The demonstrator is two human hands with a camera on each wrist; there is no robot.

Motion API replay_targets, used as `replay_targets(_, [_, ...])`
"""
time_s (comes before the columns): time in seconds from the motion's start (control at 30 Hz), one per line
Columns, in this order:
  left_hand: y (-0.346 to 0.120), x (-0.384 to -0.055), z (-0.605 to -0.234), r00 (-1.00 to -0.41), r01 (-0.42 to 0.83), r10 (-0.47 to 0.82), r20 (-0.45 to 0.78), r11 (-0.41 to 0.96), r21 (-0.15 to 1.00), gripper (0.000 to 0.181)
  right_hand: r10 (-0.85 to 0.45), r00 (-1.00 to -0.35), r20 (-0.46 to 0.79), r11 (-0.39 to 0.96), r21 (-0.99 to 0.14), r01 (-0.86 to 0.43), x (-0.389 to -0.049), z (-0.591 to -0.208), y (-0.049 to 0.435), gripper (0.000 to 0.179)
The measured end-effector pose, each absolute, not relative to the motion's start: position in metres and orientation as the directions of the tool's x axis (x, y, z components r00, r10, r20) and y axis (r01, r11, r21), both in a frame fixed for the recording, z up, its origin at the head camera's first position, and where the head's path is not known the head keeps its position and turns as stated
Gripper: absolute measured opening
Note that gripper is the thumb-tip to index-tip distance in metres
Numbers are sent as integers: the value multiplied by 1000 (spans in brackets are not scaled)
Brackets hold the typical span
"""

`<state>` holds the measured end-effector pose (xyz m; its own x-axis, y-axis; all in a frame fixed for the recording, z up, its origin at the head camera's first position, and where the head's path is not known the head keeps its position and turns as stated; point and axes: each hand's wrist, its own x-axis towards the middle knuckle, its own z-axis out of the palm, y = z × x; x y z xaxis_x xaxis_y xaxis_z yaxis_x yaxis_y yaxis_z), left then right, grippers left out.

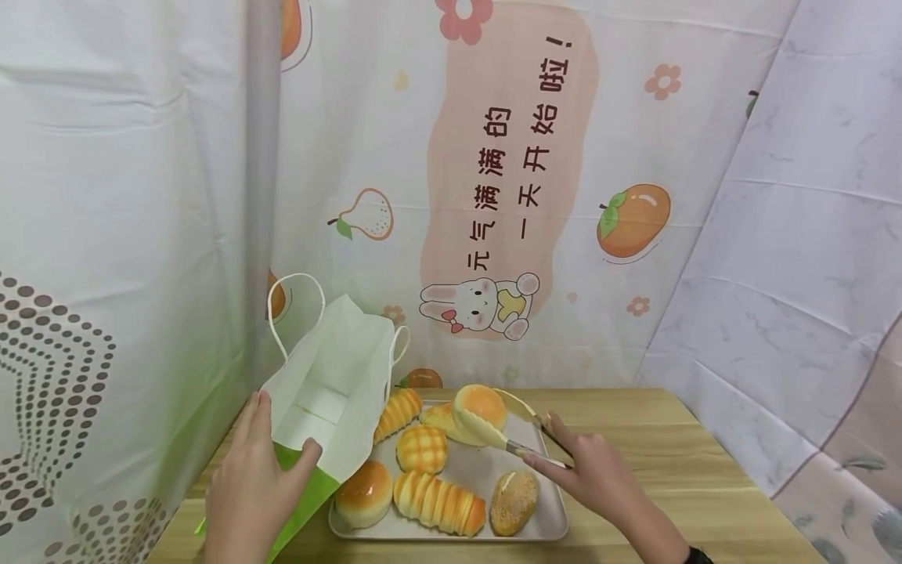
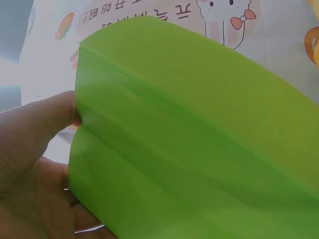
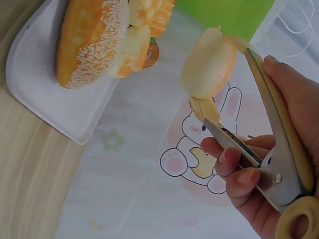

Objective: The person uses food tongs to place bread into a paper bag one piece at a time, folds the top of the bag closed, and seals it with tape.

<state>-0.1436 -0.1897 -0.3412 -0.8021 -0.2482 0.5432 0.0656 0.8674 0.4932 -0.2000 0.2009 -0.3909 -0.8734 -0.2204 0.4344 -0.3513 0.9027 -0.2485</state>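
Right grip [image 1: 599, 474] was clamped on tongs [image 3: 284, 186], round bun [image 1: 482, 401] pinched clear of tray [image 1: 481, 464]; left grip [image 1: 250, 474] held bag [image 1: 331, 337] edge. Bun looked light, soft, dentable: best taken gently by its sides.

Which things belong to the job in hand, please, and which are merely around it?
Likely job:
- green-white paper bag
- cream-tipped metal tongs
- gripped round golden bun
- grey rectangular tray of golden breads

Surroundings:
- white fruit-print curtain
- pale wooden table

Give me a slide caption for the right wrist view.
A right hand grips metal tongs holding a bun; a white-sprinkled bread roll lies on the tray.
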Motion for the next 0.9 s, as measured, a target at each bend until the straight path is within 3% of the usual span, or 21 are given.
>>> replay_targets(0.47, [-192,-142,-343,-800,85,-232,554,869,487,82,-266,-791,551,867,-222,-447,-205,-369,197,73])
replay_targets(0.9, [-191,-141,-346,-807,98,-213,550,871,481,81,-255,-754,605,881,-177,-440,-206,-334,196,74])
